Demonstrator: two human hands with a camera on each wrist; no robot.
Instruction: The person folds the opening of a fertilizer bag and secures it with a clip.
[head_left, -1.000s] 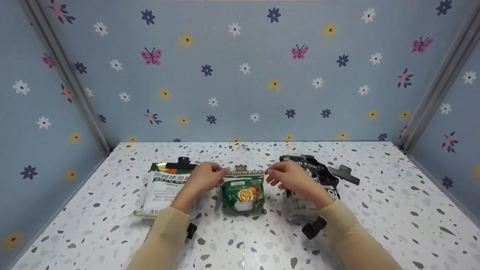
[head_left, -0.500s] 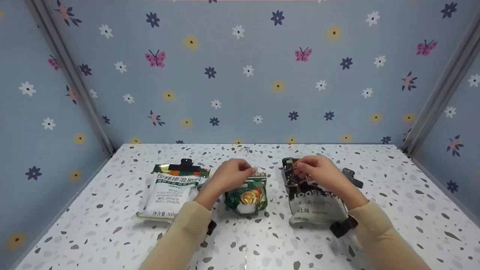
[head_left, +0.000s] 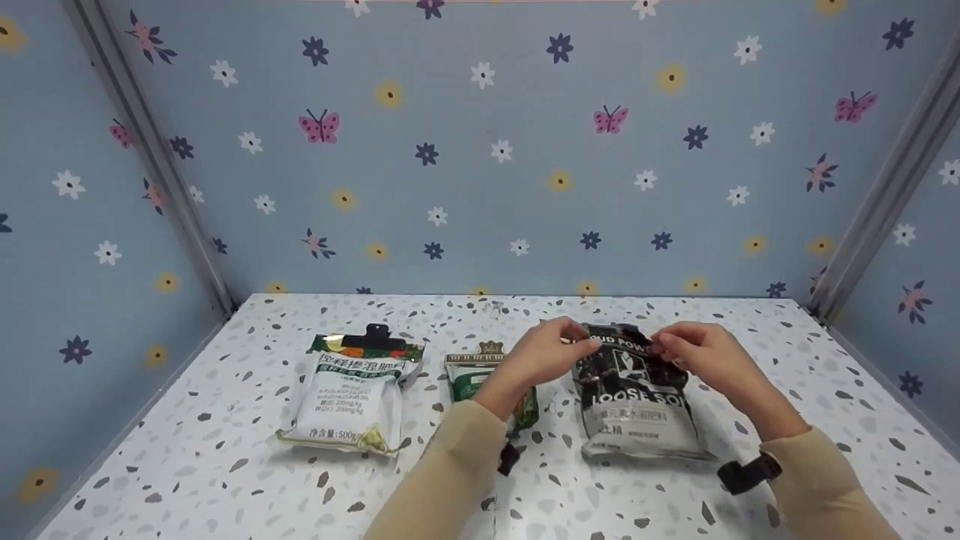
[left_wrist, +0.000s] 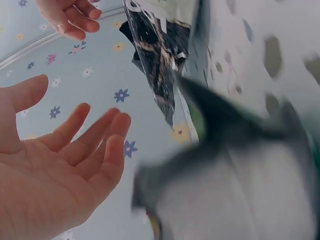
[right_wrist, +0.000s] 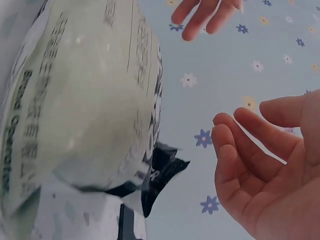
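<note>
A black and grey pouch lettered "LOOSE SOI" (head_left: 634, 409) lies on the speckled table, its black top edge crumpled. My left hand (head_left: 541, 352) hovers by its upper left corner; in the left wrist view that hand (left_wrist: 70, 160) has spread fingers and holds nothing. At the pouch's upper right is my right hand (head_left: 705, 356). The right wrist view shows this hand (right_wrist: 265, 165) with loosely bent fingers, apart from the pouch (right_wrist: 95, 100). Part of a black clip (right_wrist: 126, 222) shows beyond the pouch there; in the head view it is hidden.
Left on the table stands a white pouch (head_left: 349, 401) with a black clip (head_left: 375, 343) across its top. A small green pouch (head_left: 469, 382) with a bronze-coloured clip (head_left: 491, 349) sits mid-table, partly behind my left arm. A patterned wall (head_left: 465, 180) rises behind the table.
Both hands have moved right, from the small green pouch to the black and grey pouch. The black pouch's top, folded over half a second ago, now stands raised. The head view has shifted slightly.
</note>
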